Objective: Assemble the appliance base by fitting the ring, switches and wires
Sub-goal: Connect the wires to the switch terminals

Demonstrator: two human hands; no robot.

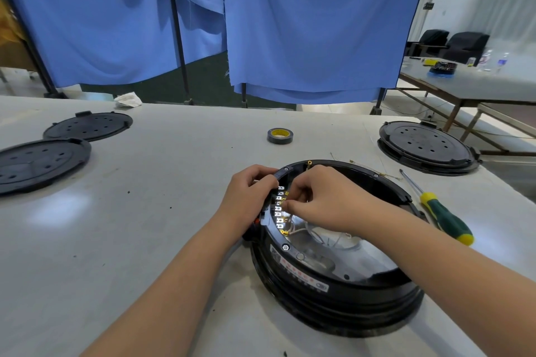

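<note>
The round black plastic appliance base (333, 264) lies on the grey worktop (162, 211), near and right of centre, with its shiny metal inner plate showing. A black ring (374, 175) sits around its upper rim, with screw heads visible along it.

The left hand (249, 197) curls its fingers over the left edge of the rim, its grip closed on the base, apparently steadying it. The right hand (322, 200) reaches inside, thumb and fingers pinched together at the row of bright metal switch terminals (279, 209) on the left inner wall. It appears to hold a small yellow-sleeved wire connector (285, 195), though the fingers hide most of it.

Judged step: wires being pushed onto terminals; the task looks partly done.

Risks:
- The terminals stand close together; a connector could go on the wrong blade.
- A skewed push could bend a blade or leave a loose joint.
- Thin white wires (304, 231) lie slack over the metal plate and could snag or be pinched.

Loose thin wires (374, 169) lie just beyond the far rim. A green-and-yellow-handled screwdriver (441, 211) lies just right of the base, and a roll of black tape (280, 135) lies further off. Three black perforated discs (429, 145) lie at the worktop's edges.
</note>
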